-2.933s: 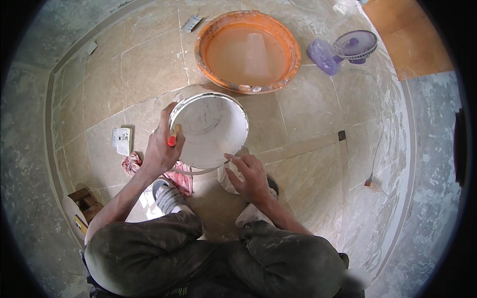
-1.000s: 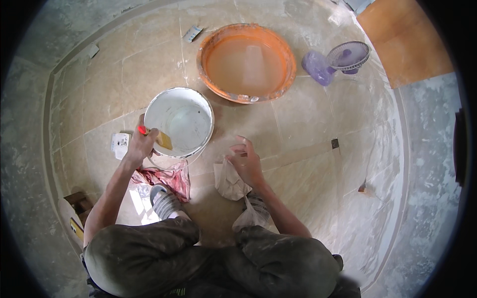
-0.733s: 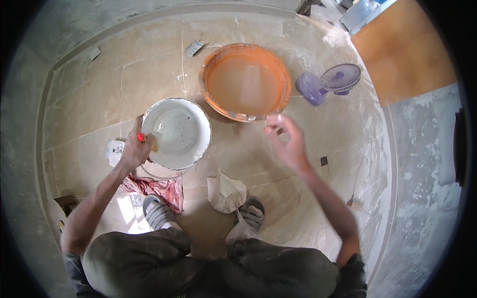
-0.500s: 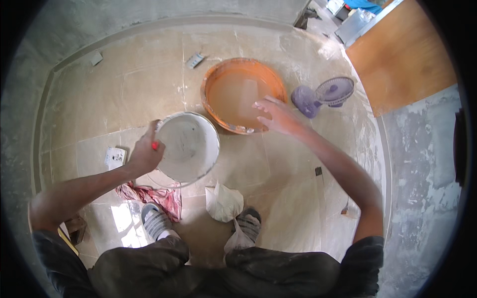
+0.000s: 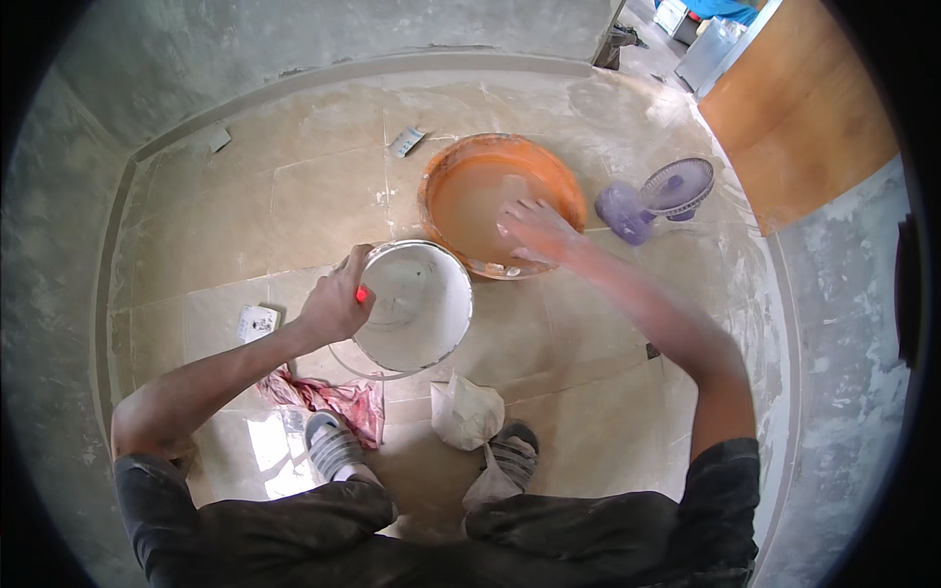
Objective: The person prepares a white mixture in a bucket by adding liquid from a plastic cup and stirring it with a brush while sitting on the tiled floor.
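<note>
A white bucket (image 5: 423, 316) stands on the floor in front of me, its inside smeared with pale grey residue and its wire handle hanging on the near side. My left hand (image 5: 338, 306) is closed on its left rim. A small red piece (image 5: 363, 293) shows at that hand; its kind is unclear. Beyond the bucket to the right sits a round orange tub (image 5: 561, 174) of cloudy water. Over the tub's near right part I hold my right hand (image 5: 539, 231), fingers apart and holding nothing. Whether the fingertips touch the water I cannot tell.
A purple fan (image 5: 627, 212) stands right of the tub. Near my sandalled feet lie a white plastic bag (image 5: 469, 412) and a red-stained cloth (image 5: 338, 397). A white box-like piece (image 5: 258, 322) is at left, with a wooden panel (image 5: 799, 122) at far right.
The whole view has shifted, moving the scene right and down. Against the floor, the bucket and left hand have moved slightly right. My right hand has come further over the tub.
</note>
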`<state>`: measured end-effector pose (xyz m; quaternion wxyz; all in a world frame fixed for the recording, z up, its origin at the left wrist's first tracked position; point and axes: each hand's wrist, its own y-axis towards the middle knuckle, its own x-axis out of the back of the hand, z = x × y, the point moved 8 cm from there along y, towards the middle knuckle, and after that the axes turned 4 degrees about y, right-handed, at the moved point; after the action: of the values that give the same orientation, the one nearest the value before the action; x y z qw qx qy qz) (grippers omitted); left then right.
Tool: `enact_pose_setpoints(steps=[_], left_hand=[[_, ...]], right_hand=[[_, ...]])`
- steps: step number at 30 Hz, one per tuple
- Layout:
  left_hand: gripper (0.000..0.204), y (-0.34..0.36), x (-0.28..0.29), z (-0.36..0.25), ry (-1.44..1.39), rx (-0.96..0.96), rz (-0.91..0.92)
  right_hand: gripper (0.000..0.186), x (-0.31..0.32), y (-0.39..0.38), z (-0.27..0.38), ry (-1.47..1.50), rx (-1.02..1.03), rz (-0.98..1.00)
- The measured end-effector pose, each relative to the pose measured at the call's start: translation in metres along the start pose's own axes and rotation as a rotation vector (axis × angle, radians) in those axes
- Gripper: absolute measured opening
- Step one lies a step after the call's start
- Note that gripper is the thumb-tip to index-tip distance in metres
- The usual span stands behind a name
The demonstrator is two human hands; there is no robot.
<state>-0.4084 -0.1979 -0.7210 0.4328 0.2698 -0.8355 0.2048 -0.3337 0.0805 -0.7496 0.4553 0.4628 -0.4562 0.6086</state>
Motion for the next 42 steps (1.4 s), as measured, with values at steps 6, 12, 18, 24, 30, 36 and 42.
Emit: enact_pose_setpoints(steps=[6, 12, 18, 24, 30, 36, 42], left_hand=[[0.052, 0.001, 0.004, 0.008, -0.037, 0.010, -0.003], [0.052, -0.004, 0.011, 0.013, -0.120, 0.222, 0.081], [0.051, -0.001, 0.007, 0.032, -0.101, 0.169, 0.025], [0.050, -0.011, 0.007, 0.031, -0.042, 0.152, -0.026], [0.051, -0.017, 0.006, 0.026, -0.054, 0.137, -0.029], [0.051, -0.014, 0.008, 0.028, -0.050, 0.105, -0.019], [0.050, -0.009, 0.000, 0.046, -0.097, 0.174, -0.042]], right_hand=[[0.029, -0.004, 0.007, -0.001, 0.013, -0.071, -0.137], [0.011, -0.004, 0.001, -0.003, 0.113, -0.117, -0.298], [0.018, 0.013, -0.003, -0.010, 0.070, -0.072, -0.486], [0.012, 0.025, -0.008, -0.020, 0.033, -0.097, -0.592], [0.010, 0.020, -0.020, -0.041, 0.274, -0.263, -0.676], [0.018, 0.019, -0.016, -0.038, 0.494, -0.180, -0.710], [0.015, 0.027, -0.013, -0.027, 0.560, -0.034, -0.691]])
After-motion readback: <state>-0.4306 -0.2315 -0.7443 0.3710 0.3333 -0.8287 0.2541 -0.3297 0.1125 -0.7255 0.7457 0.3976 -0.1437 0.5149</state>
